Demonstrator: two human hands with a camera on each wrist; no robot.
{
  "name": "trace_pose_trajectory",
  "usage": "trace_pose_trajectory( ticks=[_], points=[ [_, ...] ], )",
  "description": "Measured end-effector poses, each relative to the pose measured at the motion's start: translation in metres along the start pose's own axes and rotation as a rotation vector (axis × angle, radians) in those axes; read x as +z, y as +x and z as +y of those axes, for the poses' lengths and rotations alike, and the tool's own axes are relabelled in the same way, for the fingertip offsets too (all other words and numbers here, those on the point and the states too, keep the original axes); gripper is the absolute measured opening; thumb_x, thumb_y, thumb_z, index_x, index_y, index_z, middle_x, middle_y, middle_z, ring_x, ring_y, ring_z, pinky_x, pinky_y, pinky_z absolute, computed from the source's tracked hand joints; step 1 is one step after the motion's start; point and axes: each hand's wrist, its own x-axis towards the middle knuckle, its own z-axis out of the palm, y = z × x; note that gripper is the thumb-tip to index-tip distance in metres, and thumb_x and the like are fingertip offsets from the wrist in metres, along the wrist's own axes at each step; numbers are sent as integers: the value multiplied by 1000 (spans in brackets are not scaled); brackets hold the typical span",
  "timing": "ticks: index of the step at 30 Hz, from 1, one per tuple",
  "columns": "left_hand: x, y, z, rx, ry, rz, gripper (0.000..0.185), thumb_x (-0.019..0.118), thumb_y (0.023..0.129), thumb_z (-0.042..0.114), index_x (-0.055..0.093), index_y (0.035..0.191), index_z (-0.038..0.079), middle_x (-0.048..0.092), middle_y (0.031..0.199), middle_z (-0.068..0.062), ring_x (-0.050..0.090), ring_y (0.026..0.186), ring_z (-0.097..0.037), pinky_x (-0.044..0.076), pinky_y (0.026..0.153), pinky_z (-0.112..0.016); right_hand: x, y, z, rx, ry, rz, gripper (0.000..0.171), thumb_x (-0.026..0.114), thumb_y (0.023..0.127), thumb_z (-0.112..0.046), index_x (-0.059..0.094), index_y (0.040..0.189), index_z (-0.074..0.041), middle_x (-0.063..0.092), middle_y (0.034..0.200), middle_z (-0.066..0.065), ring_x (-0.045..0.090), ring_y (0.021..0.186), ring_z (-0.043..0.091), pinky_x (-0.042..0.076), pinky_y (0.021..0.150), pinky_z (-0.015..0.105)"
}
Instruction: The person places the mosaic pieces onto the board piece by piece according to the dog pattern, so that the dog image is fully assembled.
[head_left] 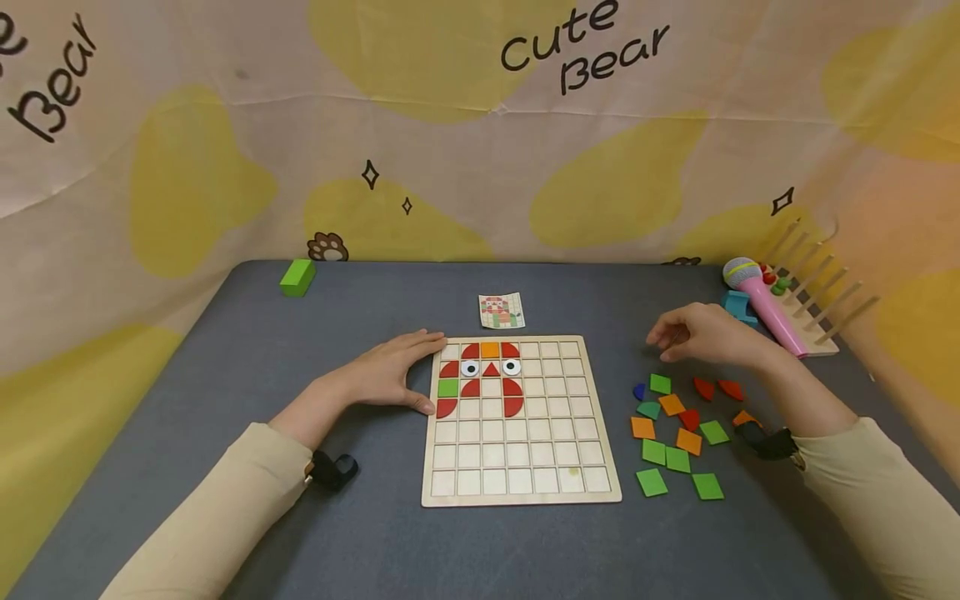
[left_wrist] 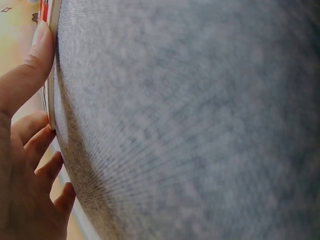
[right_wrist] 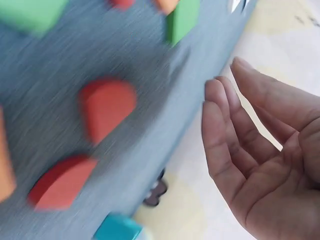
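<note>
a: where do the loose pieces [head_left: 678,433] lie from the right hand [head_left: 701,336]?

b: on the desk [head_left: 225,400], just below and toward the person from it. two red quarter-rounds [head_left: 716,388] are nearest. that grip is empty, fingers loosely curled, hovering.

a: and the left hand [head_left: 390,375]?

b: fingers straight against the left edge of the puzzle board [head_left: 517,492], well apart from the pieces.

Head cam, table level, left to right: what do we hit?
green block → left hand → puzzle board → loose tiles → pink toy microphone → wooden peg rack
</note>
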Motion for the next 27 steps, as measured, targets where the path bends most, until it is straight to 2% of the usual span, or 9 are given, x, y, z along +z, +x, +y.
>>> trace_pose_trajectory(
  ticks=[7, 11, 19, 27],
  points=[
    [0, 0, 1, 6, -3, -2, 105, 78, 74, 60, 31, 156, 15, 27, 165, -8, 21, 154, -35, 25, 118, -66, -3, -16, 34, 35, 93, -112, 24, 77, 83, -8, 70, 105, -1, 72, 94, 6, 61, 78, 2, 54, 70, 18],
    [0, 0, 1, 8, -7, -1, 105, 78, 74, 59, 31, 156, 15, 27, 165, -8, 21, 154, -35, 24, 118, -66, -4, -23, 46, 72, 82, -138, 25, 78, 82, -15, 69, 103, -3, 70, 93, 4, 58, 77, 1, 52, 68, 18],
    [0, 0, 1, 10, -4, 3, 104, 78, 74, 58, 31, 156, 15, 28, 165, -8, 21, 154, -35, 24, 119, -66, -6, -28, 51, 101, 74, -199, 27, 80, 82, -22, 68, 98, -5, 65, 83, 1, 54, 68, 4, 47, 64, 20],
    [0, 0, 0, 10, -4, -1, 105, 78, 74, 59, 30, 156, 15, 27, 165, -8, 21, 154, -35, 24, 119, -66, -2, -27, 50, 91, 44, -207, 25, 82, 79, -26, 69, 92, -9, 64, 79, -2, 52, 66, 3, 45, 62, 20]
  ],
)
